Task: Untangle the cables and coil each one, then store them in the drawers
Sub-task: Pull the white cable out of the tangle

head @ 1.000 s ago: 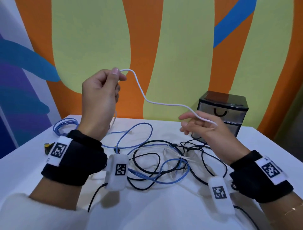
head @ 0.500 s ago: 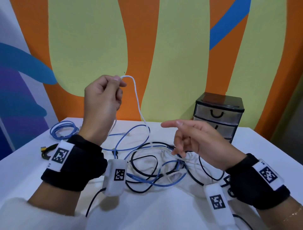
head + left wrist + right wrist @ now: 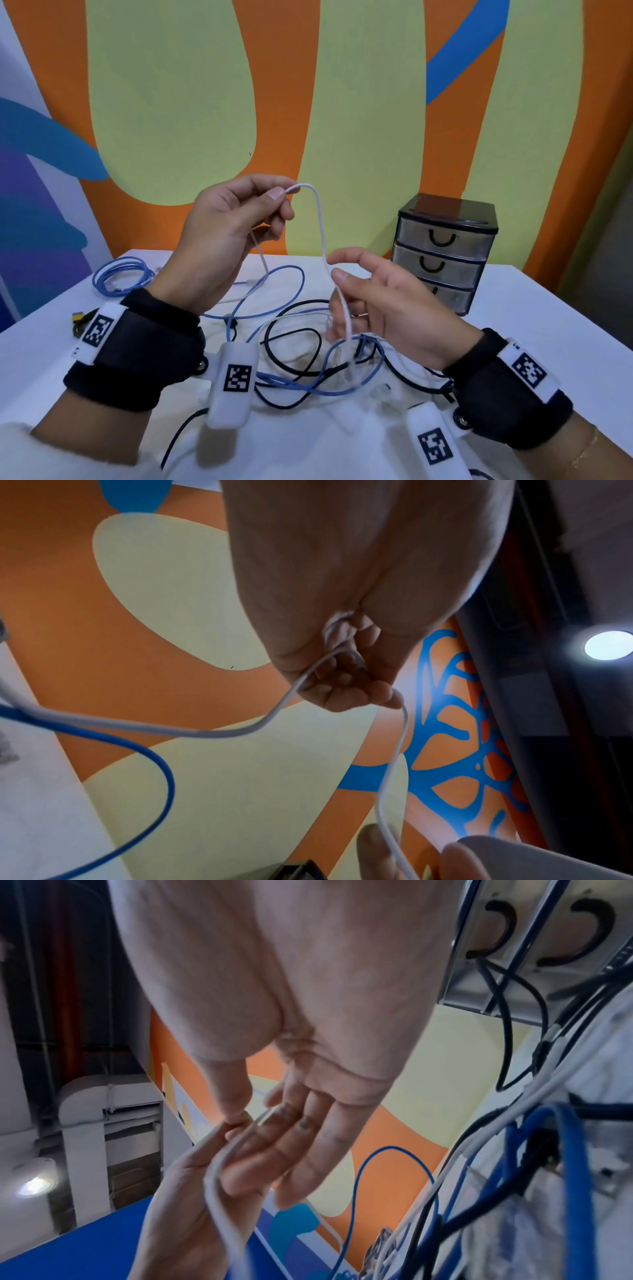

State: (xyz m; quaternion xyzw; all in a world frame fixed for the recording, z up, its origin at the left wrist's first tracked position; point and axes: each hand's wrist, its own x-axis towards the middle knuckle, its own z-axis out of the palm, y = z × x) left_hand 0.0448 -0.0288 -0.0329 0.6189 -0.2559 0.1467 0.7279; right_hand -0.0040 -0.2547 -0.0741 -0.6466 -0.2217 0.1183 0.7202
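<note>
My left hand (image 3: 279,197) is raised above the table and pinches a thin white cable (image 3: 320,226) between thumb and forefinger. From that pinch the cable arches over and drops to my right hand (image 3: 337,267), which pinches it between thumb and forefinger with the other fingers loosely extended. Below the right hand the white cable runs down into a tangle of black and blue cables (image 3: 308,363) on the white table (image 3: 342,445). The left wrist view shows the white cable (image 3: 394,764) leaving my left hand (image 3: 359,685). In the right wrist view it (image 3: 219,1164) lies across my right hand (image 3: 246,1123).
A small three-drawer unit (image 3: 445,253) with all drawers closed stands at the back right of the table. A coiled blue cable (image 3: 120,277) lies at the back left, with a yellow-tipped connector (image 3: 78,317) near the left edge. The painted wall is close behind.
My right hand let go of the white cable out to the right, moved left with fingers spread, and now pinches it just below my left hand. The cable's span has narrowed into a hanging loop.
</note>
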